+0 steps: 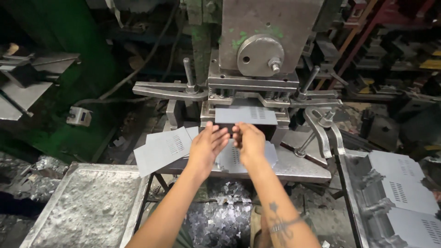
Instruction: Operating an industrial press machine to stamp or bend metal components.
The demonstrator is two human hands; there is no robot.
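A grey sheet-metal panel (245, 115) with punched slots lies in the die of a press (257, 41). My left hand (207, 146) and my right hand (248, 142) reach side by side to its near edge, fingertips touching it. Whether the fingers grip it or only push it is unclear. Under my hands another slotted panel (271, 154) rests on the press bed. A loose stack of similar slotted panels (163, 149) lies just left of my left hand.
A metal tray (87, 206) of scrap chips stands at lower left. A bin (351, 183) at right holds more slotted panels (404, 183). Punched scrap (220, 216) lies below the bed. Clamp levers (321, 128) stick out right of the die.
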